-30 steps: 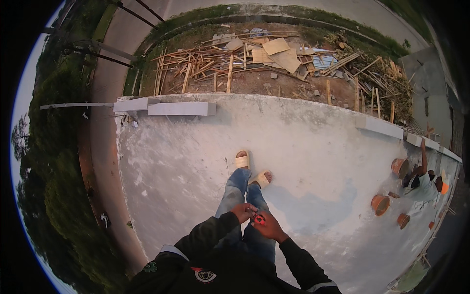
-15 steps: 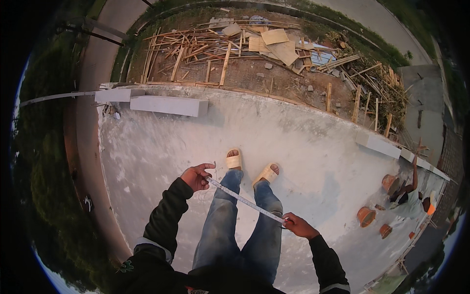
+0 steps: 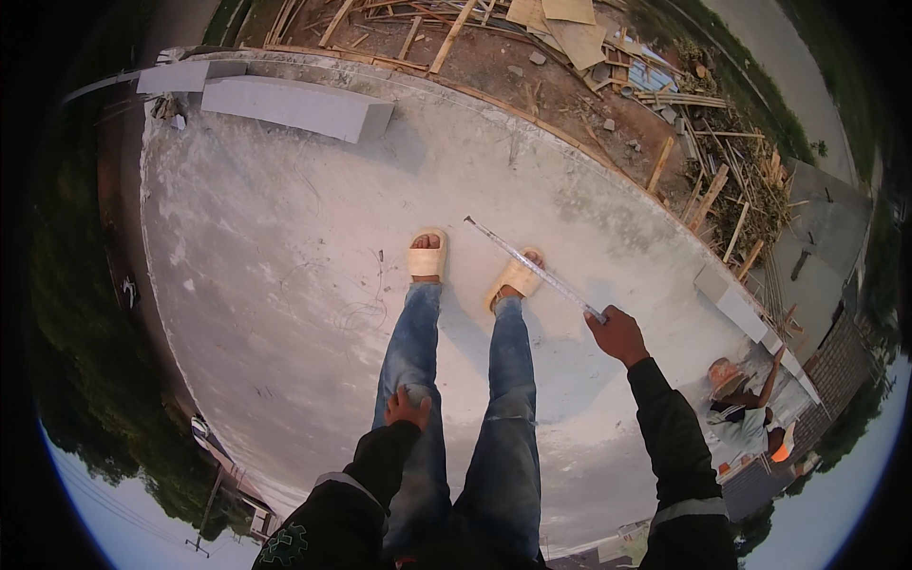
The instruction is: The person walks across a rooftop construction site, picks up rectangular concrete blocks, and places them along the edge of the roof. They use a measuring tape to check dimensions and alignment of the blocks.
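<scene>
The left hand (image 3: 408, 407) rests flat on the left thigh with its arm bent, while the right hand (image 3: 617, 334) reaches forward on an outstretched arm, fingers (image 3: 600, 323) closed in a grip.

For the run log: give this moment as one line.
right hand: holds tape measure blade extended over sandalled feet | left hand: rests on left thigh | surface: concrete slab | nearby: another person below edge

A grey block (image 3: 296, 104) lies at the concrete slab's (image 3: 266, 285) far edge; scrap timber (image 3: 608, 66) lies beyond it.
</scene>
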`<control>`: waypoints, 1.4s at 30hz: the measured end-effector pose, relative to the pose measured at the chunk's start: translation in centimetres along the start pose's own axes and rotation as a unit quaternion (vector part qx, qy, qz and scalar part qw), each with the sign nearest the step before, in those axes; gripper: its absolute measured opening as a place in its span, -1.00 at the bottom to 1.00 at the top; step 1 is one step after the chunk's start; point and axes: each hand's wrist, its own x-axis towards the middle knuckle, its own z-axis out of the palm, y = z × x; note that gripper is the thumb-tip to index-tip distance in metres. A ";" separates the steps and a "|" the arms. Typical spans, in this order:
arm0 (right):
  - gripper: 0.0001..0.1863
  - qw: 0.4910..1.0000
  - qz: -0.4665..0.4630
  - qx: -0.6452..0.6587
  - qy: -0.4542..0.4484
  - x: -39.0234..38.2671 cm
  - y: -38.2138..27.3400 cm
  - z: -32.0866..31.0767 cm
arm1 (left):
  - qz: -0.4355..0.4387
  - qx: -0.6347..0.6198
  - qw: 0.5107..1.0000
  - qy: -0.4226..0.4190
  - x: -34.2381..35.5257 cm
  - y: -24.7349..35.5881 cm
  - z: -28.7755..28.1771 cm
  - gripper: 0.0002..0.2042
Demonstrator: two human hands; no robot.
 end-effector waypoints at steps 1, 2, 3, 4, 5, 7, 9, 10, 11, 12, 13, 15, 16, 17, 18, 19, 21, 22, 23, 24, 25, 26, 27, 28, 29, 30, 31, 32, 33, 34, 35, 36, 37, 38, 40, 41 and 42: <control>-0.53 0.998 -0.005 -0.050 0.022 1.4 -0.7 -0.9 | 0.005 -0.008 0.999 0.035 -0.8 0.7 0.4 -0.19; -0.53 0.994 0.001 -0.100 0.046 2.9 -1.7 -1.9 | -0.008 -0.012 0.999 0.048 -1.5 1.6 0.4 -0.21; -0.53 0.985 0.021 -0.157 0.064 4.2 -2.8 -3.0 | -0.007 -0.014 0.996 0.090 -2.0 2.6 0.0 -0.23; -0.56 0.975 0.015 -0.203 0.085 5.6 -4.0 -4.2 | -0.027 -0.011 0.998 0.053 -2.1 3.5 -0.7 -0.25; -0.56 0.966 -0.023 -0.207 0.154 6.6 -5.3 -5.2 | -0.028 -0.007 0.998 0.051 -1.8 4.3 -1.5 -0.27; -0.52 0.948 -0.035 -0.255 0.188 9.4 -8.5 -7.6 | -0.030 -0.010 0.998 0.048 -1.4 5.3 -2.4 -0.29; -0.51 0.917 -0.059 -0.304 0.250 12.0 -11.6 -9.3 | -0.035 -0.005 0.998 0.043 -1.0 5.3 -2.5 -0.29; -0.55 0.917 -0.033 -0.319 0.238 13.5 -13.2 -10.2 | -0.029 -0.024 0.998 0.057 -0.9 5.2 -2.1 -0.29; -0.60 0.914 -0.015 -0.333 0.232 14.8 -14.7 -10.9 | -0.030 -0.035 0.997 0.069 -0.9 4.9 -1.6 -0.29; -0.62 0.906 -0.012 -0.355 0.231 15.9 -16.2 -11.4 | -0.036 -0.048 0.996 0.071 -0.8 4.7 -1.0 -0.29; -0.65 0.897 -0.009 -0.377 0.231 16.8 -17.6 -11.7 | -0.036 -0.052 0.995 0.079 -0.7 4.6 -0.5 -0.30; -0.72 0.866 -0.005 -0.436 0.245 18.1 -20.2 -11.4 | -0.036 -0.058 0.994 0.085 -0.5 4.4 0.2 -0.30; -0.72 0.866 -0.016 -0.439 0.239 18.5 -21.5 -11.3 | -0.042 -0.067 0.994 0.071 -0.5 4.5 0.3 -0.30; -0.72 0.863 -0.019 -0.450 0.230 18.9 -22.8 -11.2 | -0.042 -0.077 0.993 0.074 -0.5 4.6 0.3 -0.30; -0.73 0.858 -0.026 -0.461 0.226 19.2 -24.1 -11.0 | -0.047 -0.080 0.993 0.068 -0.5 4.8 0.2 -0.30; -0.73 0.851 -0.032 -0.469 0.232 19.3 -25.3 -10.6 | -0.045 -0.093 0.992 0.066 -0.6 5.0 -0.1 -0.30; -0.73 0.831 -0.053 -0.490 0.258 19.6 -27.8 -10.0 | -0.053 -0.104 0.992 0.050 -0.7 5.4 -0.6 -0.31; -0.73 0.830 -0.046 -0.492 0.259 19.7 -28.9 -9.8 | -0.056 -0.117 0.991 0.042 -0.8 5.6 -0.9 -0.31; -0.73 0.827 -0.035 -0.496 0.262 19.9 -29.9 -9.6 | -0.057 -0.123 0.990 0.041 -0.9 5.8 -1.1 -0.31; -0.72 0.825 -0.022 -0.499 0.265 19.9 -30.8 -9.4 | -0.056 -0.122 0.990 0.048 -0.9 5.9 -1.3 -0.32; -0.72 0.818 -0.019 -0.510 0.265 20.0 -31.4 -9.2 | -0.056 -0.136 0.988 0.039 -1.0 5.8 -1.5 -0.32; -0.72 0.812 -0.015 -0.519 0.267 20.0 -31.9 -9.1 | -0.055 -0.144 0.987 0.039 -0.9 5.8 -1.7 -0.32; -0.71 0.801 -0.012 -0.531 0.274 20.1 -32.3 -9.0 | -0.053 -0.150 0.986 0.039 -0.9 5.7 -1.8 -0.33; -0.71 0.785 -0.015 -0.549 0.286 20.2 -32.6 -8.8 | -0.053 -0.163 0.984 0.039 -0.8 5.6 -1.9 -0.33; -0.71 0.763 -0.018 -0.570 0.303 20.4 -32.7 -8.7 | -0.053 -0.175 0.982 0.038 -0.7 5.4 -2.0 -0.34; -0.70 0.743 -0.016 -0.591 0.315 20.5 -32.9 -8.7 | -0.054 -0.178 0.982 0.036 -0.7 5.3 -2.1 -0.34; -0.70 0.723 -0.027 -0.605 0.332 20.7 -33.0 -8.8 | -0.055 -0.190 0.980 0.035 -0.6 5.1 -2.1 -0.34; -0.70 0.705 -0.033 -0.620 0.343 20.9 -33.1 -8.9 | -0.058 -0.194 0.979 0.031 -0.5 5.0 -2.1 -0.34; -0.69 0.682 -0.033 -0.638 0.356 21.2 -33.2 -9.0 | -0.061 -0.192 0.979 0.025 -0.5 4.9 -2.1 -0.34; -0.70 0.684 -0.035 -0.634 0.359 21.4 -33.2 -9.2 | -0.062 -0.203 0.977 0.026 -0.4 4.7 -2.1 -0.34; -0.70 0.682 -0.031 -0.633 0.365 21.6 -33.4 -9.4 | -0.063 -0.209 0.976 0.025 -0.4 4.6 -2.0 -0.34; -0.70 0.679 -0.028 -0.632 0.372 21.7 -33.5 -9.6 | -0.064 -0.213 0.975 0.024 -0.3 4.5 -2.0 -0.34; -0.70 0.676 -0.024 -0.637 0.370 21.9 -33.6 -9.7 | -0.064 -0.216 0.974 0.025 -0.3 4.4 -2.0 -0.34; -0.70 0.673 -0.019 -0.641 0.369 21.9 -33.7 -9.8 | -0.065 -0.219 0.973 0.025 -0.3 4.3 -2.1 -0.34; -0.69 0.672 -0.017 -0.641 0.369 21.9 -34.1 -9.7 | -0.064 -0.223 0.972 0.025 -0.3 4.2 -2.1 -0.34; -0.67 0.677 -0.021 -0.636 0.370 21.9 -34.3 -9.5 | -0.063 -0.225 0.972 0.026 -0.3 4.2 -2.2 -0.34; -0.66 0.683 -0.017 -0.632 0.367 21.8 -34.5 -9.3 | -0.064 -0.220 0.973 0.029 -0.3 4.1 -2.2 -0.33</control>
